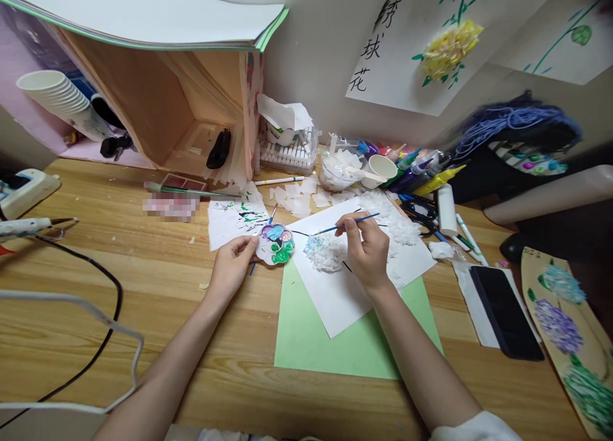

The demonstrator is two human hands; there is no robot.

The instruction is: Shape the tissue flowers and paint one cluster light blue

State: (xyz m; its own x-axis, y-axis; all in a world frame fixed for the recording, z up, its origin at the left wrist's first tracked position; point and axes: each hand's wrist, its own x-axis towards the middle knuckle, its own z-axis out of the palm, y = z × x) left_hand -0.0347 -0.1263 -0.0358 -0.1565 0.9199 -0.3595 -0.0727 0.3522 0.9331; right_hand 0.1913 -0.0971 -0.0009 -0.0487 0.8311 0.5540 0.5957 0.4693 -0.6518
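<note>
My left hand (234, 262) pinches the edge of a small flower-shaped paint palette (261, 253), which carries blue, purple, pink and green paint. My right hand (366, 246) grips a thin blue paintbrush (335, 226), its tip pointing left toward a fluffy white flower shape (330, 257) made of paper bits. Light blue colour shows on that flower's left part. The flower sits on a white sheet (330, 316), with a green sheet (311, 345) beneath. More white paper bits (405, 227) lie behind my right hand. A second blue brush (272, 214) is partly hidden by the palette.
A paint-smeared paper (223, 227) lies behind my left hand. Further back stand a marker box (287, 150), a paper cup (382, 168) and paint bottles (431, 173). A phone (505, 313) and a painted flower board (560, 320) are at right. Cables (117, 288) cross the left side.
</note>
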